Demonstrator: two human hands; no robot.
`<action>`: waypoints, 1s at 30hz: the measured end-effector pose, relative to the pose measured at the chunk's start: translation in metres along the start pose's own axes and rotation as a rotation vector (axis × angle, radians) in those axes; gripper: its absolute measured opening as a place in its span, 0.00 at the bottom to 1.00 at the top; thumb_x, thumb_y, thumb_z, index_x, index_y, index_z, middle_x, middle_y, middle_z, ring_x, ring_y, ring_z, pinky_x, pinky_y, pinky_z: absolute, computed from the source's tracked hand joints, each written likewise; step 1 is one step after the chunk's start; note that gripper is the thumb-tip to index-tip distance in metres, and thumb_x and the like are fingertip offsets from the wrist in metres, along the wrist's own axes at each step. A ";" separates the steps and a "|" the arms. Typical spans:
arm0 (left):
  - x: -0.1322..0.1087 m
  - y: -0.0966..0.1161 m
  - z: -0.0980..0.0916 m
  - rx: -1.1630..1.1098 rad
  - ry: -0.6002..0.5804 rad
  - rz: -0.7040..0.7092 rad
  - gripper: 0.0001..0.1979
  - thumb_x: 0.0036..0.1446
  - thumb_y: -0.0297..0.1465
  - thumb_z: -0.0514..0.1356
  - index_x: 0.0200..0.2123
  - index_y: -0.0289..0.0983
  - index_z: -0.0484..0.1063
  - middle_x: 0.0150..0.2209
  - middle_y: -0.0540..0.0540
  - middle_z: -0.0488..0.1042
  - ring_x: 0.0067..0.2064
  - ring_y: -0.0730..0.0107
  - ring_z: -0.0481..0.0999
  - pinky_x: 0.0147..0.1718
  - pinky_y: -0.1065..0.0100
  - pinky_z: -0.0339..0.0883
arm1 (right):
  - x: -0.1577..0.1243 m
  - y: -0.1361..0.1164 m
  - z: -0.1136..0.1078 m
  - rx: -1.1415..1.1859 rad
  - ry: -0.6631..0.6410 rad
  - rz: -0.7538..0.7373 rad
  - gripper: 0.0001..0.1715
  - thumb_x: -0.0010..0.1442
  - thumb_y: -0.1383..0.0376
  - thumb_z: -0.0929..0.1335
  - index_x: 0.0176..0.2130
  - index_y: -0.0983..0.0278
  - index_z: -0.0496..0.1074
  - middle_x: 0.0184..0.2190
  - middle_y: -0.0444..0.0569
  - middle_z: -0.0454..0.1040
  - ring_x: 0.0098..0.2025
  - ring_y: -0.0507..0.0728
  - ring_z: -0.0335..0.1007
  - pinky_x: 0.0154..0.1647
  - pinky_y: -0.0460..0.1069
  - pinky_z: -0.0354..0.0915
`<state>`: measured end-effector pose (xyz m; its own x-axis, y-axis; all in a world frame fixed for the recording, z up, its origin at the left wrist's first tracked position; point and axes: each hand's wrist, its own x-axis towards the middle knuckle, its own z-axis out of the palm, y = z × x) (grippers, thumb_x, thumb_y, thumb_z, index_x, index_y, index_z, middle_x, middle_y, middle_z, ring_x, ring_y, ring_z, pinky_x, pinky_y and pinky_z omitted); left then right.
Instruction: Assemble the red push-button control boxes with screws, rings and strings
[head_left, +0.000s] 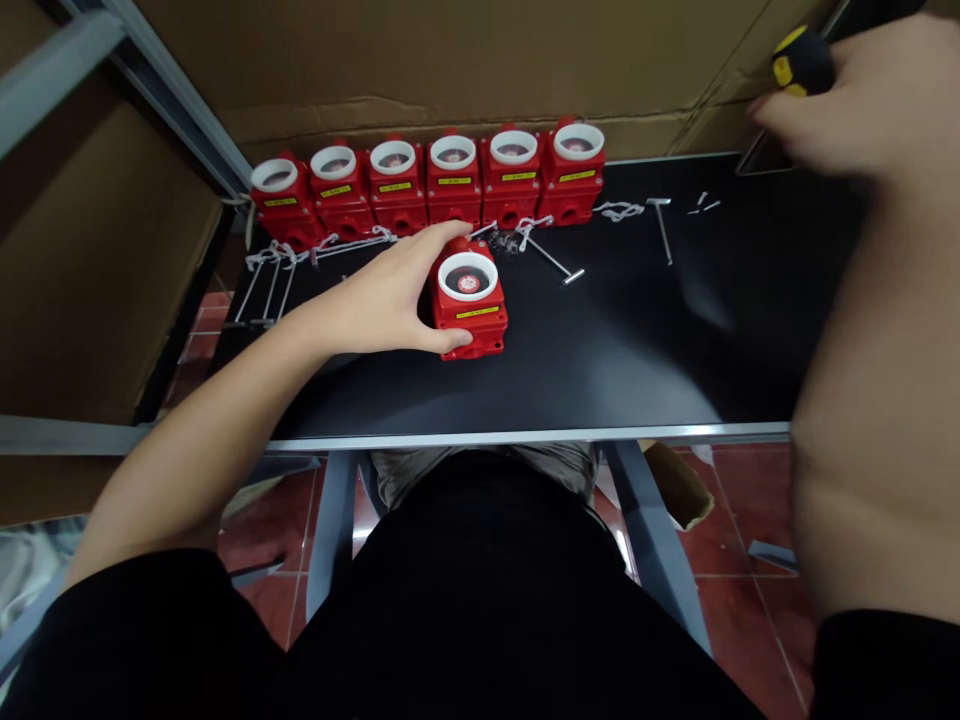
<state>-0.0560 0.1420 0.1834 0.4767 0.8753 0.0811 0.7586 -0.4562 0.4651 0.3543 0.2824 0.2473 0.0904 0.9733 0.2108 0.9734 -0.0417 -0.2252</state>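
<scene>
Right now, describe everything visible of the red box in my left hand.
The red box looks like glossy plastic or painted metal. On top, a white ring frames a dark round window with a red-and-white emblem; an unreadable yellow label sits nearer you. It appears to rest on the black tabletop, ring up, before six similar boxes. Your left hand grips it, thumb on the near side.

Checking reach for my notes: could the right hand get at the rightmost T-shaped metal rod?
Probably yes: nothing covers the rod, though the right hand holds a black-and-yellow handle, which may hinder grasping.
</scene>
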 end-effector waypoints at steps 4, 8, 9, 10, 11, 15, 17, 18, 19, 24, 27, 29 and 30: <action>0.001 -0.006 0.001 -0.048 -0.017 0.051 0.57 0.56 0.50 0.80 0.85 0.46 0.66 0.82 0.32 0.69 0.84 0.29 0.69 0.86 0.35 0.62 | -0.039 -0.041 -0.006 0.110 0.060 -0.185 0.19 0.83 0.65 0.68 0.37 0.65 0.77 0.51 0.68 0.92 0.62 0.66 0.89 0.56 0.61 0.69; 0.003 -0.013 -0.003 -0.103 -0.046 0.091 0.54 0.54 0.50 0.83 0.80 0.46 0.72 0.76 0.31 0.69 0.84 0.21 0.63 0.87 0.27 0.55 | -0.060 -0.053 -0.004 0.491 0.234 -0.500 0.16 0.85 0.60 0.70 0.43 0.61 0.83 0.49 0.53 0.91 0.58 0.63 0.89 0.65 0.61 0.76; 0.003 -0.016 -0.005 -0.128 -0.072 0.113 0.54 0.54 0.51 0.83 0.80 0.46 0.71 0.75 0.32 0.69 0.83 0.23 0.65 0.87 0.27 0.55 | -0.063 -0.055 -0.003 0.576 0.240 -0.577 0.20 0.87 0.55 0.70 0.42 0.59 0.82 0.46 0.51 0.89 0.54 0.61 0.88 0.63 0.60 0.77; 0.004 -0.019 -0.007 -0.161 -0.095 0.142 0.54 0.55 0.50 0.82 0.81 0.46 0.70 0.76 0.32 0.70 0.81 0.25 0.67 0.87 0.29 0.57 | -0.064 -0.057 -0.002 0.633 0.219 -0.636 0.25 0.88 0.48 0.69 0.41 0.59 0.80 0.44 0.49 0.88 0.51 0.60 0.87 0.61 0.59 0.78; 0.004 -0.022 -0.009 -0.193 -0.108 0.169 0.54 0.55 0.50 0.82 0.81 0.46 0.68 0.76 0.33 0.69 0.81 0.28 0.68 0.86 0.32 0.59 | -0.065 -0.060 0.000 0.661 0.182 -0.678 0.29 0.88 0.42 0.69 0.42 0.59 0.79 0.43 0.49 0.86 0.47 0.58 0.85 0.58 0.58 0.78; 0.002 -0.025 -0.011 -0.204 -0.036 0.133 0.53 0.55 0.53 0.81 0.76 0.42 0.66 0.78 0.29 0.67 0.81 0.30 0.70 0.83 0.37 0.64 | -0.066 -0.077 0.024 0.620 0.120 -0.794 0.33 0.80 0.34 0.75 0.42 0.59 0.79 0.35 0.45 0.80 0.38 0.56 0.78 0.45 0.56 0.72; 0.000 -0.018 -0.008 -0.148 0.039 0.022 0.55 0.55 0.58 0.81 0.75 0.40 0.64 0.77 0.26 0.68 0.77 0.28 0.73 0.79 0.36 0.69 | -0.064 -0.082 0.045 0.700 0.112 -0.801 0.35 0.79 0.31 0.75 0.42 0.59 0.77 0.30 0.42 0.76 0.32 0.54 0.74 0.39 0.55 0.70; -0.001 -0.012 -0.006 -0.131 0.050 -0.025 0.58 0.53 0.59 0.82 0.75 0.39 0.63 0.74 0.26 0.71 0.74 0.29 0.76 0.76 0.38 0.72 | -0.063 -0.083 0.057 0.788 0.109 -0.780 0.37 0.79 0.29 0.74 0.42 0.58 0.76 0.27 0.41 0.73 0.27 0.53 0.71 0.36 0.54 0.69; -0.002 -0.006 -0.005 -0.121 0.041 -0.063 0.59 0.52 0.59 0.82 0.76 0.38 0.62 0.70 0.27 0.74 0.71 0.31 0.80 0.73 0.39 0.74 | -0.061 -0.082 0.069 0.877 0.103 -0.759 0.38 0.78 0.27 0.73 0.43 0.57 0.75 0.25 0.39 0.71 0.23 0.52 0.68 0.32 0.54 0.69; -0.006 0.017 -0.008 -0.108 -0.032 -0.068 0.42 0.55 0.48 0.73 0.69 0.40 0.67 0.63 0.33 0.82 0.58 0.43 0.85 0.59 0.50 0.77 | -0.050 -0.067 0.102 1.146 0.135 -0.735 0.36 0.69 0.29 0.82 0.53 0.52 0.77 0.43 0.44 0.83 0.27 0.53 0.76 0.24 0.52 0.72; -0.006 0.018 -0.009 -0.071 -0.026 -0.058 0.39 0.53 0.48 0.73 0.64 0.40 0.70 0.63 0.34 0.83 0.58 0.42 0.84 0.59 0.49 0.76 | -0.051 -0.066 0.098 1.167 0.179 -0.759 0.32 0.71 0.34 0.83 0.56 0.51 0.79 0.47 0.46 0.84 0.30 0.53 0.76 0.30 0.53 0.76; -0.004 0.016 -0.008 -0.047 -0.009 -0.059 0.40 0.53 0.53 0.74 0.62 0.40 0.71 0.63 0.33 0.82 0.60 0.40 0.83 0.61 0.47 0.75 | -0.057 -0.070 0.091 1.167 0.246 -0.760 0.30 0.74 0.34 0.81 0.55 0.52 0.80 0.45 0.46 0.83 0.29 0.52 0.73 0.31 0.53 0.75; -0.003 0.015 -0.007 -0.042 0.001 -0.056 0.40 0.53 0.55 0.74 0.61 0.40 0.72 0.62 0.33 0.82 0.60 0.39 0.83 0.62 0.46 0.75 | -0.061 -0.073 0.088 1.177 0.262 -0.755 0.29 0.75 0.34 0.80 0.54 0.52 0.80 0.45 0.46 0.82 0.28 0.52 0.72 0.30 0.52 0.74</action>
<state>-0.0494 0.1341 0.1962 0.4338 0.8993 0.0550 0.7645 -0.3997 0.5057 0.2596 0.2457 0.1667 -0.2009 0.6027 0.7722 0.0766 0.7956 -0.6010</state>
